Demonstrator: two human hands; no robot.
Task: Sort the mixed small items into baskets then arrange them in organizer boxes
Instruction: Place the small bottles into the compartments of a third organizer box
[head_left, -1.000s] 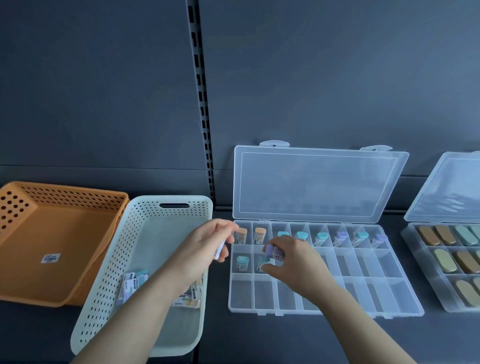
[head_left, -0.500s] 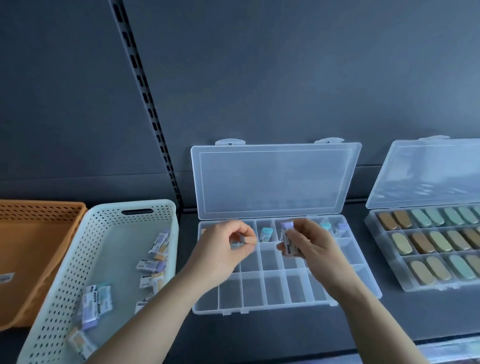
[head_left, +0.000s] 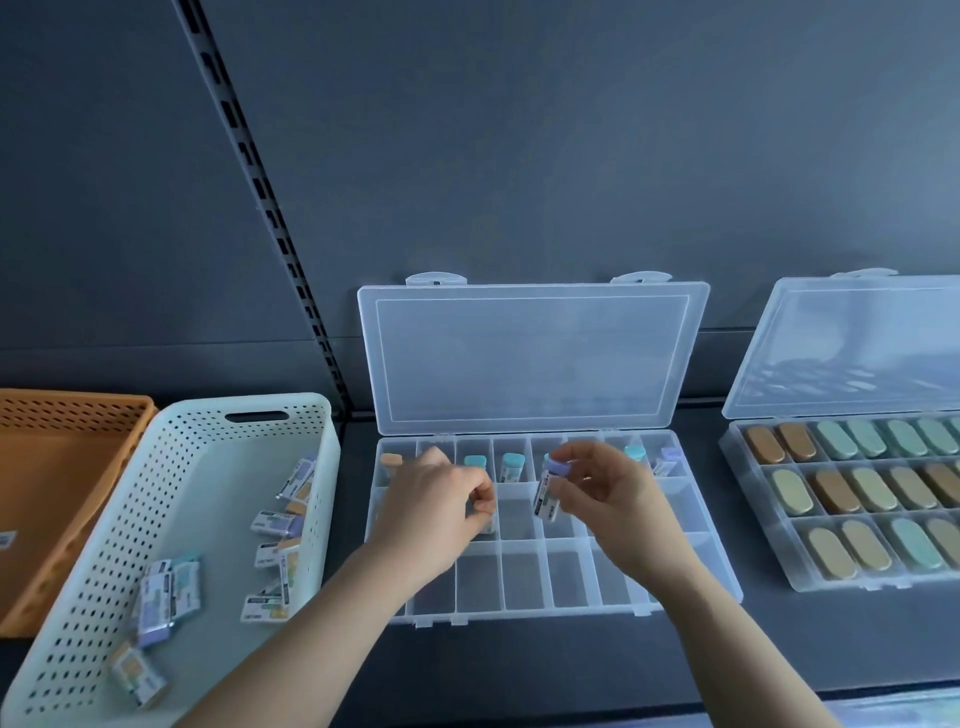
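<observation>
The scene is dim and cool-toned, with soft, even light and faint shadows on the dark grey desk. Pale reflections streak the clear plastic hinged lid at the right. Wide-angle distortion tilts the black slotted wall rail and stretches the white perforated plastic basket. Detail is slightly soft throughout, more so at the edges.

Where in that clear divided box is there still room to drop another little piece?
In the organizer box, the front row nearest the person looks bare, and so do the middle-row cells right of the right hand. The back row by the lid is crowded with erasers.
</observation>
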